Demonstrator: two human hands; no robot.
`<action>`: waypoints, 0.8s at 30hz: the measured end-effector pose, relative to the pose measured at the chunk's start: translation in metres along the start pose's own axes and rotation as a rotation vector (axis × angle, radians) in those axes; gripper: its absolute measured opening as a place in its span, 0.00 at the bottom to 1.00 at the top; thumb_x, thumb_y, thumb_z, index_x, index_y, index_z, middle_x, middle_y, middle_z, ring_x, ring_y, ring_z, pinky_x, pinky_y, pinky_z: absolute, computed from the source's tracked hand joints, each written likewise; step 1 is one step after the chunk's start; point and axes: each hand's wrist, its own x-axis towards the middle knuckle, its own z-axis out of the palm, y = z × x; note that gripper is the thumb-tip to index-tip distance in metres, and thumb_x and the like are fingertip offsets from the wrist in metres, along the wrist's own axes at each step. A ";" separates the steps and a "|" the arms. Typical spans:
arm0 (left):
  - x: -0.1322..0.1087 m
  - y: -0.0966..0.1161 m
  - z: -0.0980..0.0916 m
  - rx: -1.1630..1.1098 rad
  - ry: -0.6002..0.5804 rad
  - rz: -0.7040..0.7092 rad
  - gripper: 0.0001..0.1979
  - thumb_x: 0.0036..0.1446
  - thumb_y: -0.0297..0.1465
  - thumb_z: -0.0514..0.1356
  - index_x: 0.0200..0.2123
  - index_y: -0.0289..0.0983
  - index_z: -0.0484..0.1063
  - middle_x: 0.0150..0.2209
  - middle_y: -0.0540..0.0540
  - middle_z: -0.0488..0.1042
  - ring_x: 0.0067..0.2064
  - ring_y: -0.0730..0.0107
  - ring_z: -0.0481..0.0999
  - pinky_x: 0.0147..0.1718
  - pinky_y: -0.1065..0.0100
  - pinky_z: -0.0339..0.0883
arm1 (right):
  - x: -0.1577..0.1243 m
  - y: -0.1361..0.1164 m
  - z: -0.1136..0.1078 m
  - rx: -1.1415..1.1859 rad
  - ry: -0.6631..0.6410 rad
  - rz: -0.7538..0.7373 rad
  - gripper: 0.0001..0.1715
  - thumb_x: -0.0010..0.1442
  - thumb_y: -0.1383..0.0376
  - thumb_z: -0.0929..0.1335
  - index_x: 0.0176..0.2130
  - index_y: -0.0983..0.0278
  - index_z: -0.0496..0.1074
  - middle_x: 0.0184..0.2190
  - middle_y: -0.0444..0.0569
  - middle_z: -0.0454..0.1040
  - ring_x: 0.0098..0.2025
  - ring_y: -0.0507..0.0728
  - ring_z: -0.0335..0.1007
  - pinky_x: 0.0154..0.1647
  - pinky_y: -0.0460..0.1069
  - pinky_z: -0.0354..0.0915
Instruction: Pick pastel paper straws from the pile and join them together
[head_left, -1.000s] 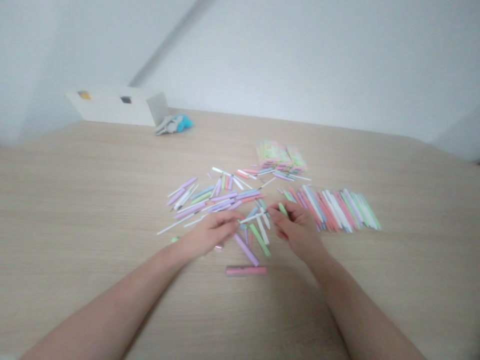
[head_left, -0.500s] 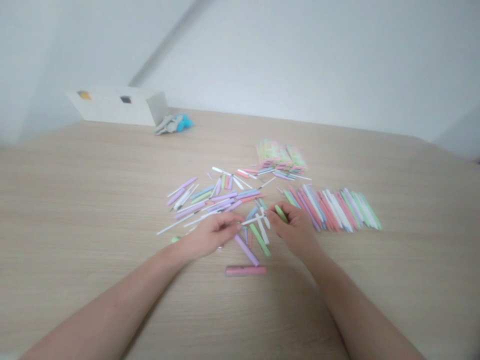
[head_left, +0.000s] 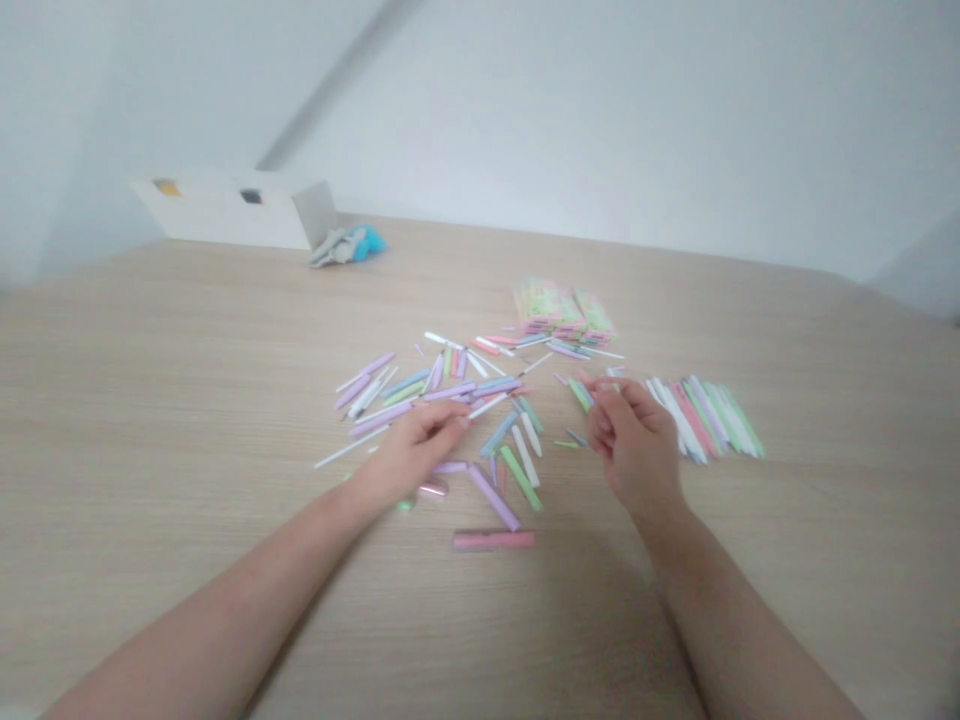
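My left hand (head_left: 420,440) pinches a thin white pen refill (head_left: 489,405) between thumb and fingertips, over a loose spread of pen parts. My right hand (head_left: 637,440) is closed above the left end of a row of pastel pens (head_left: 709,420); what its fingers hold, if anything, is hidden. Below the left hand's refill lie a purple barrel (head_left: 493,497), a green barrel (head_left: 520,478) and a blue one (head_left: 499,434). A pink pen piece (head_left: 493,540) lies crosswise nearest me.
Behind the pen parts stand stacked pink-and-green packets (head_left: 559,307). A white box (head_left: 232,215) with two cutouts is at the back left by the wall, with a grey and blue crumpled cloth item (head_left: 349,245) beside it. The table (head_left: 187,400) is pale wood.
My right hand has moved right, away from the refill and over the row of pens; the green piece it held is no longer clearly visible. My left hand has shifted slightly left and up with the refill.
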 end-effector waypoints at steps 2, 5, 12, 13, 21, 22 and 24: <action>0.002 -0.002 -0.001 -0.026 0.013 0.028 0.13 0.58 0.39 0.55 0.37 0.36 0.72 0.24 0.53 0.63 0.23 0.77 0.58 0.19 0.76 0.54 | 0.005 -0.005 -0.005 0.033 0.071 -0.020 0.07 0.54 0.62 0.69 0.30 0.65 0.70 0.14 0.34 0.52 0.15 0.44 0.43 0.12 0.40 0.43; 0.002 -0.004 -0.002 -0.056 0.040 0.051 0.12 0.59 0.38 0.54 0.38 0.37 0.71 0.24 0.53 0.63 0.25 0.76 0.60 0.22 0.75 0.56 | 0.010 -0.011 -0.011 0.009 0.130 -0.042 0.06 0.53 0.64 0.69 0.28 0.65 0.70 0.13 0.35 0.54 0.14 0.44 0.45 0.12 0.40 0.45; 0.001 0.000 -0.003 -0.159 0.195 0.062 0.11 0.58 0.37 0.56 0.39 0.37 0.71 0.23 0.54 0.63 0.25 0.76 0.61 0.26 0.74 0.57 | 0.019 -0.004 -0.025 -0.403 0.154 -0.054 0.12 0.54 0.59 0.66 0.31 0.65 0.74 0.16 0.38 0.60 0.15 0.46 0.51 0.15 0.43 0.48; 0.001 0.000 -0.003 -0.167 0.208 0.062 0.11 0.58 0.37 0.56 0.39 0.36 0.71 0.23 0.54 0.63 0.25 0.76 0.61 0.25 0.74 0.57 | 0.021 -0.001 -0.027 -0.570 0.137 -0.068 0.13 0.55 0.59 0.66 0.33 0.65 0.76 0.16 0.39 0.63 0.16 0.48 0.54 0.17 0.44 0.51; 0.003 0.005 -0.005 -0.172 0.315 0.044 0.11 0.56 0.36 0.57 0.38 0.35 0.71 0.21 0.54 0.63 0.23 0.77 0.62 0.24 0.75 0.58 | 0.027 0.027 -0.033 -1.388 -0.144 -0.080 0.18 0.57 0.66 0.62 0.44 0.65 0.76 0.44 0.53 0.77 0.47 0.60 0.71 0.48 0.51 0.62; 0.003 0.005 -0.005 -0.178 0.335 0.053 0.10 0.56 0.36 0.57 0.37 0.35 0.71 0.21 0.54 0.63 0.23 0.77 0.62 0.24 0.75 0.58 | 0.027 0.029 -0.032 -1.422 -0.184 -0.077 0.19 0.58 0.66 0.62 0.45 0.65 0.75 0.45 0.53 0.76 0.48 0.60 0.70 0.49 0.51 0.61; 0.004 0.006 -0.007 -0.191 0.361 0.065 0.09 0.56 0.35 0.57 0.34 0.36 0.71 0.21 0.54 0.63 0.22 0.77 0.62 0.23 0.75 0.59 | 0.026 0.034 -0.030 -1.462 -0.245 -0.082 0.18 0.58 0.66 0.62 0.45 0.65 0.75 0.46 0.53 0.76 0.48 0.60 0.70 0.49 0.51 0.61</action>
